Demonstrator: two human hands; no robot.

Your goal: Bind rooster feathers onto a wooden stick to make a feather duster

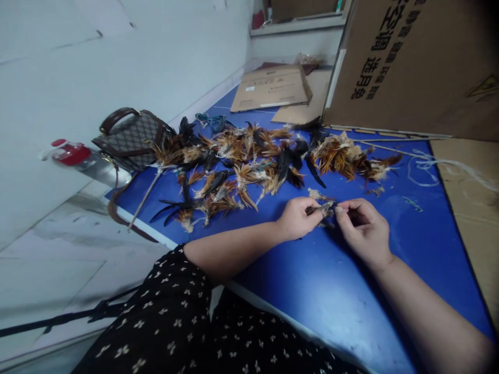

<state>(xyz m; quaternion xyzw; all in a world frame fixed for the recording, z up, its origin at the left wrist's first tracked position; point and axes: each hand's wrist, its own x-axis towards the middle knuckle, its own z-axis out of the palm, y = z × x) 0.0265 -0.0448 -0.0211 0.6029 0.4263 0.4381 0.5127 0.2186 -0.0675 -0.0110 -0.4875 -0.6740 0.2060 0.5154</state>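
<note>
My left hand (299,218) is closed around a small bunch of dark and brown feathers (327,209), held low over the blue tabletop (312,280). Close by on the right, my right hand (365,229) has its thumb and forefinger pinched together at the edge of that bunch. What lies between those fingertips is too small to make out. A tan tuft (315,194) shows just beyond my left fingers. Behind both hands, a long spread of brown, orange and black feathers (245,179) lies in clumps, with a thicker orange-brown pile (338,156) at its right end.
A patterned handbag (136,136) and a red-capped clear bottle (91,162) stand at the left by the wall. A thin stick (145,201) crosses the left edge. Flat cardboard (273,85) lies behind, a large carton (413,72) rises at right, and white string (424,169) trails near it.
</note>
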